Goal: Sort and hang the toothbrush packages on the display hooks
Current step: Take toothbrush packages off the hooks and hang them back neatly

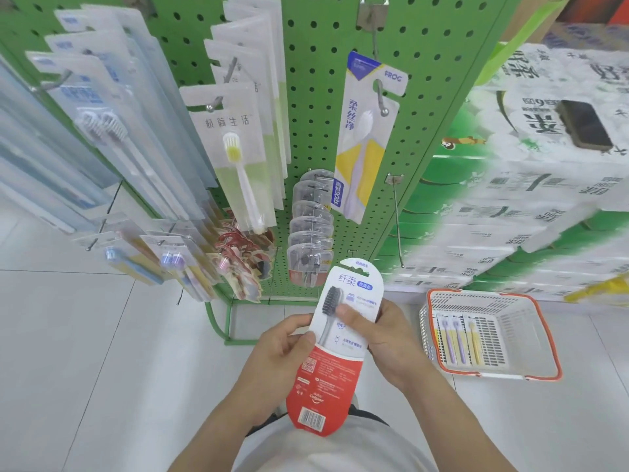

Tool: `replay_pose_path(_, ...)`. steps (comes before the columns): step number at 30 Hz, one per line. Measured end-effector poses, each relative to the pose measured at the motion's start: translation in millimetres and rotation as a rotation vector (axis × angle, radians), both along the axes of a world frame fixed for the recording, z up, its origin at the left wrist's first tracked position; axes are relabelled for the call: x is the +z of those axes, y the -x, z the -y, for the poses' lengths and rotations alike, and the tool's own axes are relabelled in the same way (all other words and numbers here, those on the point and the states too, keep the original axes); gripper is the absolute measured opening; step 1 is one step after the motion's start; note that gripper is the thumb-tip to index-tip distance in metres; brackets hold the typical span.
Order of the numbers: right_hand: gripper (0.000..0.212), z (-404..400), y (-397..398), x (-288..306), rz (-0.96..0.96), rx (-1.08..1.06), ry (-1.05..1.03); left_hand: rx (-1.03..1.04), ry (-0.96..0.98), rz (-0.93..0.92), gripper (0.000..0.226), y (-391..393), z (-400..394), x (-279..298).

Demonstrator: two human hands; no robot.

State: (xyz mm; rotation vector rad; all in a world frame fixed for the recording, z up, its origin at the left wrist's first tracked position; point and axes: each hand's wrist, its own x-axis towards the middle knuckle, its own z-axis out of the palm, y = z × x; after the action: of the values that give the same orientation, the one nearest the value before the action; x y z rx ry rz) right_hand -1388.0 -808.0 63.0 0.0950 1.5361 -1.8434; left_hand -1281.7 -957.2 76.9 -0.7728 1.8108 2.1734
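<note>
From the head camera, looking down, both hands hold one toothbrush pack (335, 338) in front of the person's body. It is white at the top and red at the bottom, with a dark gray brush inside. The left hand (282, 345) pinches the left edge of the pack, thumb on the front. The right hand (377, 338) grips the right side, with its thumb pressed across the middle of the front. The pack's hang hole is at its far end and is not on any hook, so this pack is not hung yet

Far from the hands stands the green peg board (320, 97). Many packs already hang on it. On the left are long clear packs (112, 107). In the middle is a pack with a yellow brush (238, 158). To the right of that, one blue and yellow pack (366, 137) hangs alone on its hook. Lower down are small clear round packs (311, 226). A bare hook (397, 219) sticks out on the right side of the board, so there is room there

On the floor at the right sits a white basket (541, 338) with an orange rim. Inside it lies a pack of small brushes (459, 338), purple and yellow. I think that still has to go up too

So a lot looks done, and at least two packs are left
</note>
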Motion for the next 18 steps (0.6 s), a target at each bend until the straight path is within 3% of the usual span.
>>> replay_pose_path(4,0.040,-1,4,0,-0.057,0.090,-0.007,0.042,-0.017,-0.028,0.027,-1,-1,-1)
replay_pose_path(7,0.052,-2,10,-3,-0.093,0.013,-0.038,0.079,-0.035,-0.052,0.028,0,2,-1)
replay_pose_path(10,0.044,-4,15,-5,-0.053,-0.056,0.019,0.086,-0.044,-0.074,0.033,-1,3,-1)
replay_pose_path(18,0.032,-11,18,-8,-0.098,0.028,0.027,0.077,-0.104,-0.089,0.038,-2,0,-3)
